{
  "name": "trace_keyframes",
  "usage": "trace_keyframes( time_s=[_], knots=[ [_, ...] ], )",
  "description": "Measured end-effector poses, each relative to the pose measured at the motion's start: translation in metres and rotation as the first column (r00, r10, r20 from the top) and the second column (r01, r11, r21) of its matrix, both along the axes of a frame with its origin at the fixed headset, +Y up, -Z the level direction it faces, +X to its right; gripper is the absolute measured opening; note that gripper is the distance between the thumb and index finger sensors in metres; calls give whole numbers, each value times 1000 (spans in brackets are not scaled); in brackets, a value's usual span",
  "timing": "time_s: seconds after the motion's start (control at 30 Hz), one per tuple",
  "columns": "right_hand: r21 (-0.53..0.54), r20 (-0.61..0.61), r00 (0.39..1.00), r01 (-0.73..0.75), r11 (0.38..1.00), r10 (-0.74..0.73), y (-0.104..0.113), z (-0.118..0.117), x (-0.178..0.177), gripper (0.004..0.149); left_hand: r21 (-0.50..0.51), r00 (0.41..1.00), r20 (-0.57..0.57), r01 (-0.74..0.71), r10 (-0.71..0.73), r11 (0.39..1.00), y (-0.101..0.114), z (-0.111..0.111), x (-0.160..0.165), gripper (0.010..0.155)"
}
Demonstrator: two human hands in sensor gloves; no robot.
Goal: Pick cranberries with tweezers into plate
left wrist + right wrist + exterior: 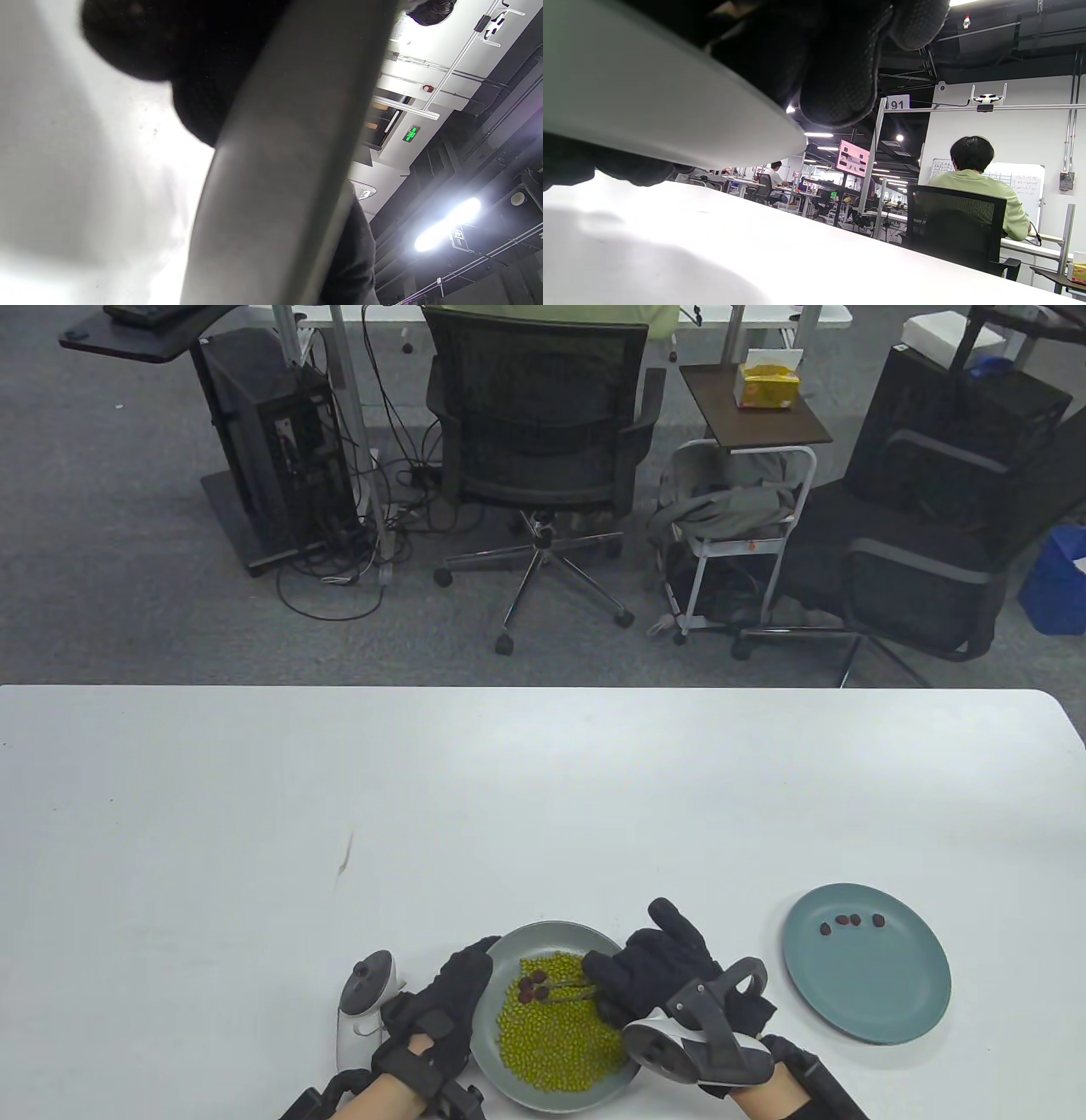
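Red cranberries (851,922), four of them, already sit on the blue plate (891,993) at the right. A few more (531,986) lie in the grey plate (585,1090) on top of green beans (556,1039) (the beans crowd them, so picking is tricky). The right hand (657,971) pinches the tweezers (570,986), tips at those berries. The left hand (450,997) curls on the grey plate's rim and holds it. Chairs stand far behind the table (254,780).
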State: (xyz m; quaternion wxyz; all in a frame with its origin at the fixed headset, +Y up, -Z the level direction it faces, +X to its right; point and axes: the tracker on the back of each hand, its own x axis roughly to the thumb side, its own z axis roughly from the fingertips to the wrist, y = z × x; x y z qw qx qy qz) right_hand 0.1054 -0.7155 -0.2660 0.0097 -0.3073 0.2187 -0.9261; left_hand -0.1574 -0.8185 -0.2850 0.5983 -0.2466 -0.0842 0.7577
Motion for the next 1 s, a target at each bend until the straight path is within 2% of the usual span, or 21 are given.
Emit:
trace_keyframes(
  time_s=[0.5, 0.83, 1.0],
  knots=[
    [19, 9, 998, 64, 998, -64, 10, 1, 10, 47, 10, 1000, -13, -2, 2, 1000, 1, -1, -2, 60],
    [62, 100, 985, 136, 989, -142, 35, -5, 48, 47, 20, 1000, -24, 6, -5, 1000, 1, -1, -5, 60],
    [46, 200, 964, 172, 984, -178, 53, -15, 87, 47, 44, 999, -38, 18, -16, 999, 4, -3, -9, 60]
  ],
)
